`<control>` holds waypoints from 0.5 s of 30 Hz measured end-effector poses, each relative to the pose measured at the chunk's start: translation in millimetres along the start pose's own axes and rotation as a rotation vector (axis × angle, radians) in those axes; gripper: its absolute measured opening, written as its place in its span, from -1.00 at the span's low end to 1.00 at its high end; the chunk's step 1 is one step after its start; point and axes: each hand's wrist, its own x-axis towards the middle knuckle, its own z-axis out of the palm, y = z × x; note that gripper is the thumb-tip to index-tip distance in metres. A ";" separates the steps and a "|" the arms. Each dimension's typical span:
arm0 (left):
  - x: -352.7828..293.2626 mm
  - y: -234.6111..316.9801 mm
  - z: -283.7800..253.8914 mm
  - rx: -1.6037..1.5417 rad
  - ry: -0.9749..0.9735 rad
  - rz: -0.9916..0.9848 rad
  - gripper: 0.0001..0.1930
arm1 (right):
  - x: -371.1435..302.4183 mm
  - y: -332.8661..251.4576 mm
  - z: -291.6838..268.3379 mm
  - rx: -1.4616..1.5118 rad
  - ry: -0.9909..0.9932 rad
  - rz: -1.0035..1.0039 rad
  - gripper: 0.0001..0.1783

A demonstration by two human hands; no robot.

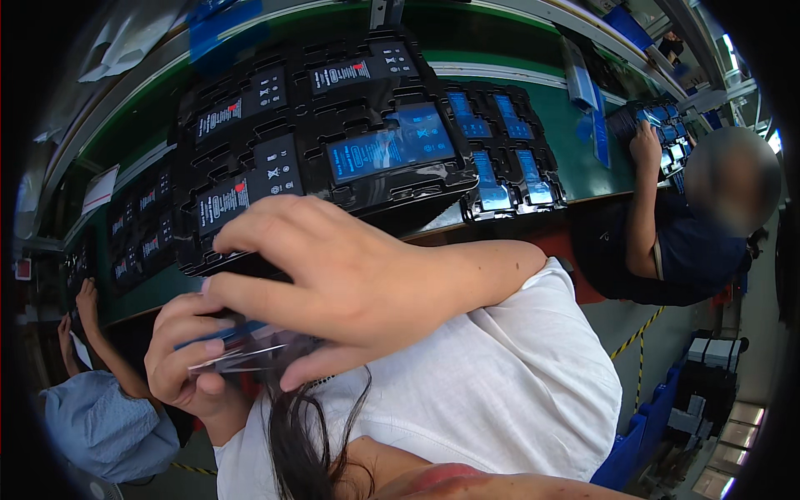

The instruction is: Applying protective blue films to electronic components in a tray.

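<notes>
My left hand (187,354) is closed on a piece of clear, glossy film (250,357). A dark, bluish part shows beneath it, mostly hidden by my fingers. My right hand (325,271) reaches across above it, fingers spread and thumb pointing down toward the film. I cannot see it gripping anything. Just beyond my hands is a black plastic tray (321,108), apparently on a stack. Flat black batteries (364,73) with white print and small red tabs lie in its compartments. The near right compartment holds a battery under blue film (393,146).
Right of the stack is another black tray (500,133) with blue-filmed batteries. More dark trays (142,221) stand left on the green bench (575,137). One co-worker (700,225) handles batteries at the right. Another person's light-blue garment (108,425) and hands show at the left.
</notes>
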 end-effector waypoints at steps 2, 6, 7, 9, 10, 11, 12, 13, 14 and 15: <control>2.0 -1.9 -2.4 -0.030 -0.062 -0.006 -0.53 | -1.2 2.2 1.9 -0.010 -0.002 -0.013 -0.38; 9.4 -5.2 -3.7 -0.054 -0.106 -0.058 -0.51 | -6.9 8.5 -2.0 -0.029 -0.124 0.029 -0.58; 9.9 -8.5 -9.1 -0.061 -0.157 -0.087 -0.53 | -7.1 9.2 -4.4 -0.048 -0.152 0.056 -0.65; 12.2 -9.9 -10.4 -0.088 -0.213 -0.128 -0.60 | -9.7 9.9 -8.4 -0.094 -0.166 0.096 -0.72; 13.3 -7.1 -11.3 -0.103 -0.226 -0.110 -0.60 | -11.0 12.3 -6.9 -0.087 -0.134 0.041 -0.72; 17.2 -7.6 -10.1 -0.073 -0.263 -0.129 -0.65 | -12.7 14.6 -8.7 -0.108 -0.096 -0.001 -0.71; 20.9 -7.4 -8.5 -0.043 -0.300 -0.146 -0.69 | -12.0 15.4 -11.2 -0.159 -0.079 0.021 -0.71; 24.1 -7.6 -6.9 -0.012 -0.293 -0.117 -0.70 | -10.2 15.6 -13.1 -0.107 -0.031 -0.005 -0.69; 20.2 -0.1 -14.7 0.060 -0.274 -0.128 -0.70 | -4.4 14.1 -11.2 -0.028 0.007 -0.052 -0.67; 17.4 0.6 -14.1 0.045 -0.225 -0.125 -0.68 | -2.3 13.3 -12.8 -0.015 0.008 -0.044 -0.66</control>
